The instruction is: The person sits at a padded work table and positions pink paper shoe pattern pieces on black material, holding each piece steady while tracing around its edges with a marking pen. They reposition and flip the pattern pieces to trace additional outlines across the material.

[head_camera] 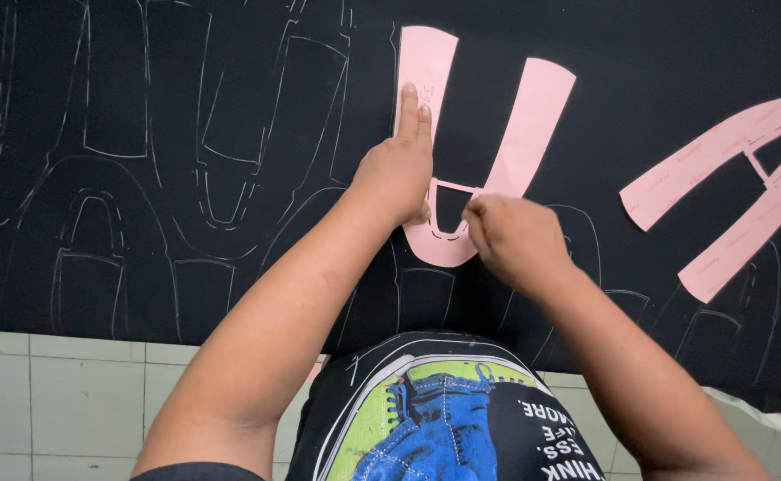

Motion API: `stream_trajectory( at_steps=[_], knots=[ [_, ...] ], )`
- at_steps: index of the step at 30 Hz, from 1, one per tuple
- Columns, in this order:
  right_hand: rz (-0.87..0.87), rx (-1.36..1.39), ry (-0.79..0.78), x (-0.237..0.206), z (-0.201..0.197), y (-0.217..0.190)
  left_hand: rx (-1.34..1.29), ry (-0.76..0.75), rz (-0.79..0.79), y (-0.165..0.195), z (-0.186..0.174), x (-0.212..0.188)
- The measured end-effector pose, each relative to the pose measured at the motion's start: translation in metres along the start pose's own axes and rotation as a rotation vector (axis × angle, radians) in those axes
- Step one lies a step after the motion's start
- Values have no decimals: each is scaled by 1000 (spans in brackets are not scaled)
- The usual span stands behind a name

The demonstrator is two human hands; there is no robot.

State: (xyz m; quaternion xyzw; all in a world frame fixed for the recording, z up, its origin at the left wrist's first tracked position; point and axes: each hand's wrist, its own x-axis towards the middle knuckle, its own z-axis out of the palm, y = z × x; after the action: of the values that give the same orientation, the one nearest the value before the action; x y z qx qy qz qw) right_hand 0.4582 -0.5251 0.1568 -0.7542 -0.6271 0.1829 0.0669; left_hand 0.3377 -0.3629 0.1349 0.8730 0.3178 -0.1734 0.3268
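Note:
A pink U-shaped paper template [524, 125] lies flat on a black sheet of material [230, 53]. My left hand [398, 165] presses on its left arm with two fingers stretched out. My right hand [511, 236] is closed at the template's lower curve, fingertips pinched beside the small cut-out; whatever it holds is hidden by the fingers.
A second pink template [729, 191] of the same shape lies tilted at the right. Several white traced outlines [221, 151] of the shape cover the black sheet to the left and below. White floor tiles [61, 401] show under the sheet's near edge.

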Motion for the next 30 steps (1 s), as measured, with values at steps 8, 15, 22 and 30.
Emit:
stream_trajectory(
  at_steps=[8,15,22,30],
  knots=[
    [25,-35,43,4,-5,8,12,15,18,-2,1,1],
    [-105,179,-10,-14,14,-17,3,-32,-11,1,-3,0],
    [207,463,43,12,12,-2,-9,27,13,-2,-1,-2],
    [295,525,246,-5,5,26,141,156,39,4,11,-5]
  ],
)
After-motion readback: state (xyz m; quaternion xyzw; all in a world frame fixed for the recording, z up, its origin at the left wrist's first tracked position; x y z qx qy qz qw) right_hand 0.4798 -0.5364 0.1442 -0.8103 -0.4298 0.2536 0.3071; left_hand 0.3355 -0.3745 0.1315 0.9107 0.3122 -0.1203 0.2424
